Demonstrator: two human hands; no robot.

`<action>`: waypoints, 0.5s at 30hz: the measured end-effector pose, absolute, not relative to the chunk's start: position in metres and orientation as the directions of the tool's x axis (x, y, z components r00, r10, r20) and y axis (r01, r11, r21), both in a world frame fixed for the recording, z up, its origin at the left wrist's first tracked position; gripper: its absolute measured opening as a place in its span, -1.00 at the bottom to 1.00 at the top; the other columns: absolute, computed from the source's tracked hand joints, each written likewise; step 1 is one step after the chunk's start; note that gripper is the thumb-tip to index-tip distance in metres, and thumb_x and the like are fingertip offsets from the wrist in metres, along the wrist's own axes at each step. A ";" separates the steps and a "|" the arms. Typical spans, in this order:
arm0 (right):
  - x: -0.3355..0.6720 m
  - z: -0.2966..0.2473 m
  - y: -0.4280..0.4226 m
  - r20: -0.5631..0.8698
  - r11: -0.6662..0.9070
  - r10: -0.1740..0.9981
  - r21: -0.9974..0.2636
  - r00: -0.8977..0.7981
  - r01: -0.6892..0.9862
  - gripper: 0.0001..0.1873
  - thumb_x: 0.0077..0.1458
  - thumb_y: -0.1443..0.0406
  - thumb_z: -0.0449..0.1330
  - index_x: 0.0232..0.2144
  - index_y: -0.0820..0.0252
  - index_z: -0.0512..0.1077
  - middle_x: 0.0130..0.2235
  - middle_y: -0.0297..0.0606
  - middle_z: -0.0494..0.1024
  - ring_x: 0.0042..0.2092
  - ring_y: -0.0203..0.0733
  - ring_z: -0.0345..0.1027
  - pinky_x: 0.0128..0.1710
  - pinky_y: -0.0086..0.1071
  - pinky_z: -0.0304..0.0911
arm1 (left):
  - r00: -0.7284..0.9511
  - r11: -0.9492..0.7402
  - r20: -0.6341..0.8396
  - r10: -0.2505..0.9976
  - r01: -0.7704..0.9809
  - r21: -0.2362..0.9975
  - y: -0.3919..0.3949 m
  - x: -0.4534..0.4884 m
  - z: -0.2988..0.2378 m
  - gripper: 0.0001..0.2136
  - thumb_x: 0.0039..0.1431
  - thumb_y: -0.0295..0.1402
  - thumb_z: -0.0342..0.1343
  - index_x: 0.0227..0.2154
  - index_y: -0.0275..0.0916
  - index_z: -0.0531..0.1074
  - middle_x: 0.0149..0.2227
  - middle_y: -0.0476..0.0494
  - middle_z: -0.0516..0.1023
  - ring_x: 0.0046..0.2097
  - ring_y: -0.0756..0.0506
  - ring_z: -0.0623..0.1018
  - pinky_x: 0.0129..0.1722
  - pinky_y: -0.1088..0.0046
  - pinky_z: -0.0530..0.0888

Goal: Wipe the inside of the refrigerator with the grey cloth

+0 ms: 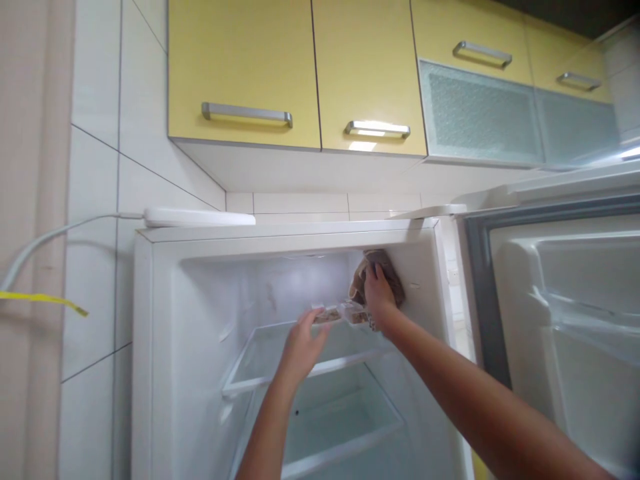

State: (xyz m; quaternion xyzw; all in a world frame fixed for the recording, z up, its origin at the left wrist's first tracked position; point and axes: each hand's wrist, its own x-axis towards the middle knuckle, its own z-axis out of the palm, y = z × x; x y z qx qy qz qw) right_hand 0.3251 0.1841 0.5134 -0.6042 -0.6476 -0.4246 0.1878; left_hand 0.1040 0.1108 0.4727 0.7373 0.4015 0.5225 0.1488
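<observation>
Head view: inside the open white refrigerator (295, 231), the bunched brown cloth (394, 272) is high on the right, against or just beside the right inner wall; which of the two, the picture does not settle. It lies at the far end of the right arm, under the right hand (379, 291), which is clearly the nearer of the two. Crumpled as it is, the cloth shows no clear long axis. The right hand is closed on it, fingers curled into the folds.

To the left of the cloth and a little lower, two small clear plastic containers with brownish contents sit side by side above the far part of the white-rimmed glass upper shelf (273, 343). The left container (327, 317) appears to run lengthwise left to right; the right container (356, 315) is next to the right wrist, partly hidden by it.

The left hand (301, 341) is at the near left end of the left container, half open, thumb apart from the fingers. Its fingertips overlap the container's edge, but whether they grip it or merely touch it cannot be told.
</observation>
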 end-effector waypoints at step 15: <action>0.322 0.517 0.314 0.701 0.154 0.623 0.325 -0.347 0.933 -0.45 0.09 0.49 0.00 0.10 0.40 0.49 0.27 0.12 0.42 0.38 -0.04 0.13 0.45 -0.09 -0.21 | 0.349 -0.118 0.918 0.186 0.936 -0.332 0.113 -0.036 0.336 -0.67 0.22 -0.23 0.08 0.01 -0.11 0.53 -0.02 -0.10 0.70 -0.03 -0.16 0.64 0.00 0.18 0.49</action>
